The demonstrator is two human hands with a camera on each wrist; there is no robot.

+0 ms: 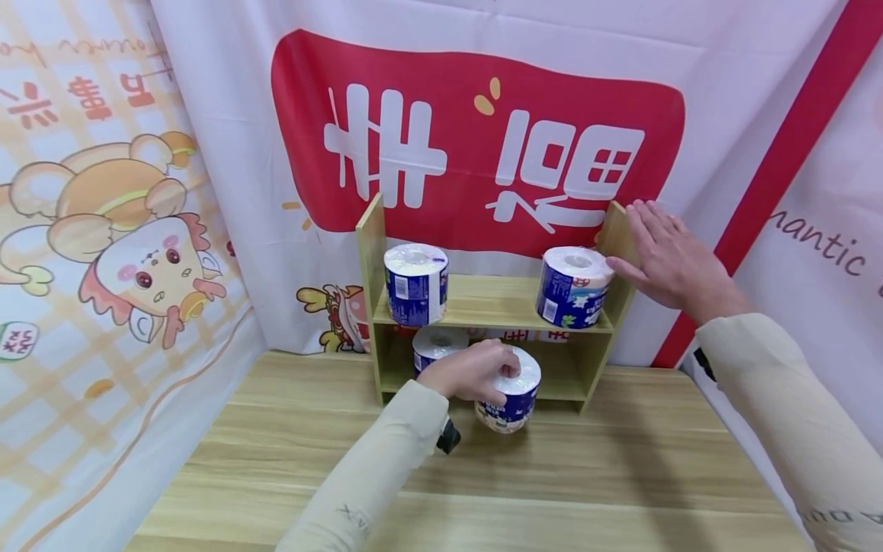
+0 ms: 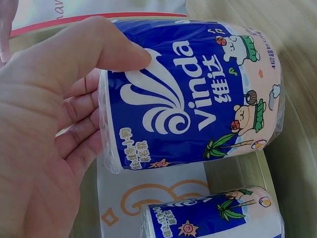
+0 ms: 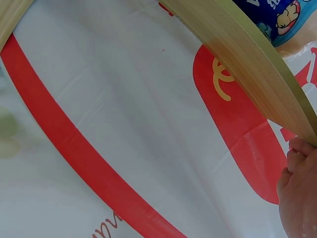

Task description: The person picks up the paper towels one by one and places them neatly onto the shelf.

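Observation:
My left hand [image 1: 476,369] grips a wrapped toilet paper roll [image 2: 193,94] by its upper end, thumb on the blue printed side, in front of the shelf's lower level. The roll is blue and white with cartoon animals. My right hand [image 1: 679,257] rests against the top of the right side panel [image 3: 267,64] of a small wooden shelf [image 1: 493,326], its fingers straight. On the upper board stand a left roll [image 1: 416,285] and a right roll [image 1: 574,290]. Partly hidden behind my left hand, another roll [image 1: 436,346] stands on the lower level.
The shelf stands at the back of a wood-grain table [image 1: 483,491]. Behind it hangs a white cloth with a red printed panel [image 1: 476,84]. A patterned cloth [image 1: 103,230] hangs along the left side.

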